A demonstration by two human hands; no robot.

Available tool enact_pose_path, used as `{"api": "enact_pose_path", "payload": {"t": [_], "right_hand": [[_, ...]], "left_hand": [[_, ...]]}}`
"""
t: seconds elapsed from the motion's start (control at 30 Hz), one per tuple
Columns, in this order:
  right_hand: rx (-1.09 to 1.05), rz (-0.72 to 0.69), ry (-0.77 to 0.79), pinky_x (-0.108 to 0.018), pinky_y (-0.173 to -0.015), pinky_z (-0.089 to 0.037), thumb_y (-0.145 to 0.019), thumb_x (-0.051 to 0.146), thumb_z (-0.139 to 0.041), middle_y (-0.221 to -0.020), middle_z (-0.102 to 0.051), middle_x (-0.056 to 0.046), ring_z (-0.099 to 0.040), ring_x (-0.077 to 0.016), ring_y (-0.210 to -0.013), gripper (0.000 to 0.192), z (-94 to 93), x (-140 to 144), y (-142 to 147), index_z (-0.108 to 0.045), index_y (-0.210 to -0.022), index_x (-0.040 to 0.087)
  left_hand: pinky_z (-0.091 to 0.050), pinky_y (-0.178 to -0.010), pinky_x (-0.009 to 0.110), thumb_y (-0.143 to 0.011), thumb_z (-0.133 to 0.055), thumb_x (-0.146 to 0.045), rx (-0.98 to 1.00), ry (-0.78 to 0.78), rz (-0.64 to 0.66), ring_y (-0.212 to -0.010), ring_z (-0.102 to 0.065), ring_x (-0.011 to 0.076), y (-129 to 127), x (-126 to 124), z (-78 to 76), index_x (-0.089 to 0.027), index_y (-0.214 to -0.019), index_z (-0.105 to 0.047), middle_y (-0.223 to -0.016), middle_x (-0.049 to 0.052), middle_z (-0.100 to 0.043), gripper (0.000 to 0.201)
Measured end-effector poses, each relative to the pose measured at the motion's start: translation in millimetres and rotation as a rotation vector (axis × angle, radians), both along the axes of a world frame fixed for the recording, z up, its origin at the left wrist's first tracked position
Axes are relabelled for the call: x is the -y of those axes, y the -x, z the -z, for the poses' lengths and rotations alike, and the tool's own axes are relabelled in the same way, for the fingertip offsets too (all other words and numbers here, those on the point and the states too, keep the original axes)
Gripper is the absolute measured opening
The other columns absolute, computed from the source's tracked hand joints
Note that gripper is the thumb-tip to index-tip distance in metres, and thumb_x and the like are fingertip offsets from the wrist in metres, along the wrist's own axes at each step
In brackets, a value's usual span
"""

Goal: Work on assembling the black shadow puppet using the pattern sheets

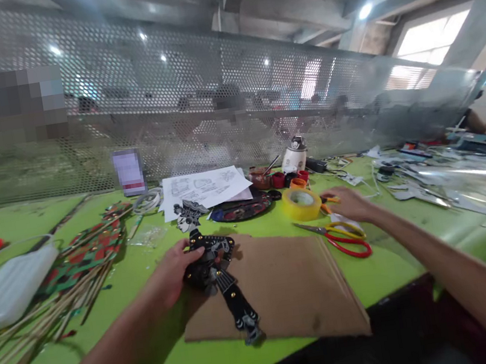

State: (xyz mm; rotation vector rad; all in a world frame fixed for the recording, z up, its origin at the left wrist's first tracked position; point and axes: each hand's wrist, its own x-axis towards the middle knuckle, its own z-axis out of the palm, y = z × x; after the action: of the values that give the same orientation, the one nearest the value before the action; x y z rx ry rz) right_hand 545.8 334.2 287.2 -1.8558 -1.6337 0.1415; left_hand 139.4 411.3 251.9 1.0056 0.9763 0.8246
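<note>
My left hand (pixel 178 271) grips a black jointed shadow puppet (pixel 225 276) by its torso, thumb across the front. The puppet has a white profile face, an ornate headdress and brass-coloured fasteners at its joints; its legs hang over a brown cardboard sheet (pixel 295 284). To the right, my right hand (pixel 350 203) has its fingers closed on a small orange-handled tool (pixel 325 208), whose working end is hidden. Just in front of that hand lie scissors (pixel 347 240) with red and yellow handles. A roll of yellowish tape (pixel 301 203) stands beside the tool.
Printed sheets (pixel 205 189), a dark palette (pixel 242 207) and small paint pots (pixel 277 180) are behind the cardboard. Wooden sticks (pixel 41 333), a white case (pixel 12 289) and a propped phone (pixel 129 171) lie leftward. Clear plastic sheets (pixel 466 179) cover the right side, before a perforated screen (pixel 212 95).
</note>
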Motion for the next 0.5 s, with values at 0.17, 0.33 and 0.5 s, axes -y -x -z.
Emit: {"api": "enact_pose_path", "payload": {"t": [0.17,0.33,0.5], "right_hand": [[0.057,0.025,0.183,-0.034,-0.066,-0.048,-0.050,0.008,-0.067,-0.070,-0.073,-0.007,-0.063,-0.0221,-0.064,0.017,18.7,29.1,-68.6,-0.072,-0.064,0.017],[0.117,0.106,0.094,-0.034,-0.056,-0.045,-0.066,0.020,-0.062,-0.061,-0.069,-0.008,-0.059,-0.0217,-0.054,0.010,17.3,21.4,-81.8,-0.069,-0.059,0.016],[0.179,0.095,-0.155,-0.043,-0.082,-0.049,-0.070,0.016,-0.057,-0.088,-0.071,-0.010,-0.064,-0.0263,-0.089,0.010,-3.8,23.8,-58.8,-0.066,-0.065,0.021]], "left_hand": [[-0.058,-0.056,0.034,-0.072,-0.070,-0.013,-0.070,-0.013,0.001,-0.066,-0.071,0.0260,-2.4,2.5,-1.8,-0.017,-0.096,-0.054,-0.076,0.009,-0.072,0.029],[-0.057,-0.055,0.033,-0.069,-0.071,-0.014,-0.095,-0.036,0.009,-0.063,-0.070,0.0248,-0.9,-0.5,2.2,-0.016,-0.095,-0.054,-0.075,0.009,-0.072,0.030],[-0.055,-0.058,0.030,-0.067,-0.074,-0.018,-0.104,-0.067,0.013,-0.064,-0.070,0.0225,-1.1,0.5,-0.1,-0.015,-0.092,-0.054,-0.073,0.008,-0.072,0.033]]}}
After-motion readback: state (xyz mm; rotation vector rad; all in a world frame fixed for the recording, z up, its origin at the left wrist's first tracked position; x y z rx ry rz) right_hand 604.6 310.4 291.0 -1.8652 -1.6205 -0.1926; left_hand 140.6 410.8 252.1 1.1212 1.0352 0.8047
